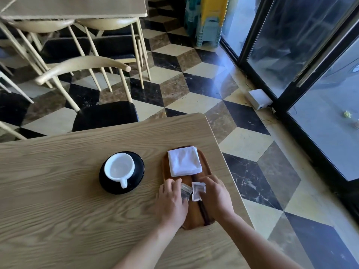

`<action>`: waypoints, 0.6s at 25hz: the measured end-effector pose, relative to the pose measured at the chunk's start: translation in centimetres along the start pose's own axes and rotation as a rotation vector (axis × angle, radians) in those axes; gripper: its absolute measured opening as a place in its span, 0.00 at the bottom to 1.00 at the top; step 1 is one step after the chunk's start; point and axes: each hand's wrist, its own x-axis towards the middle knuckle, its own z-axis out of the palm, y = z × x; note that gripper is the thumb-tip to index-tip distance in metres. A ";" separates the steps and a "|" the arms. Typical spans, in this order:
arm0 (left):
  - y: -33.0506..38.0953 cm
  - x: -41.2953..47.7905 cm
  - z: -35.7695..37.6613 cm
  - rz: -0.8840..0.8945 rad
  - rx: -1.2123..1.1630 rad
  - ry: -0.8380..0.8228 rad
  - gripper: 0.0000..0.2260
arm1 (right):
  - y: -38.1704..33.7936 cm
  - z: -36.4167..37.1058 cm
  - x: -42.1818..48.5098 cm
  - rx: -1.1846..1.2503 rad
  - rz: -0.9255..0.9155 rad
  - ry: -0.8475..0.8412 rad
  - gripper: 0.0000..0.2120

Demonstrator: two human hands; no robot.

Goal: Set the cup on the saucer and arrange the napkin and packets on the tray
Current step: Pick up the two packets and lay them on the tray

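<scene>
I've got the table edge close beside my right hand, open wood left. Both hands palm-down over the tray: left hand pinching one packet, right gripping another packet. Napkin just beyond; cup on saucer further left.

- The two packets under my fingers, just below the napkin, carry grey print, but it is too small and blurred for me to read.
- Nothing else around the napkin carries any lettering, brand or number I can make out.
</scene>
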 end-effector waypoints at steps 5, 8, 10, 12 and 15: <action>-1.7 1.2 0.1 0.385 0.140 -0.131 0.13 | 0.1 0.1 -0.3 -0.056 -0.036 -0.003 0.15; -2.2 1.2 -0.1 0.313 0.212 -0.097 0.11 | 0.0 0.0 -0.1 -0.092 -0.050 -0.036 0.17; -2.1 1.1 -0.2 0.248 0.196 -0.101 0.14 | 0.2 0.0 0.1 -0.094 -0.048 -0.054 0.20; -2.2 1.0 -0.2 0.261 0.174 -0.075 0.16 | 0.3 -0.1 0.1 -0.103 -0.042 -0.047 0.20; -2.2 0.7 -0.1 0.298 0.192 -0.084 0.18 | 0.5 -0.1 0.0 -0.176 -0.064 -0.069 0.22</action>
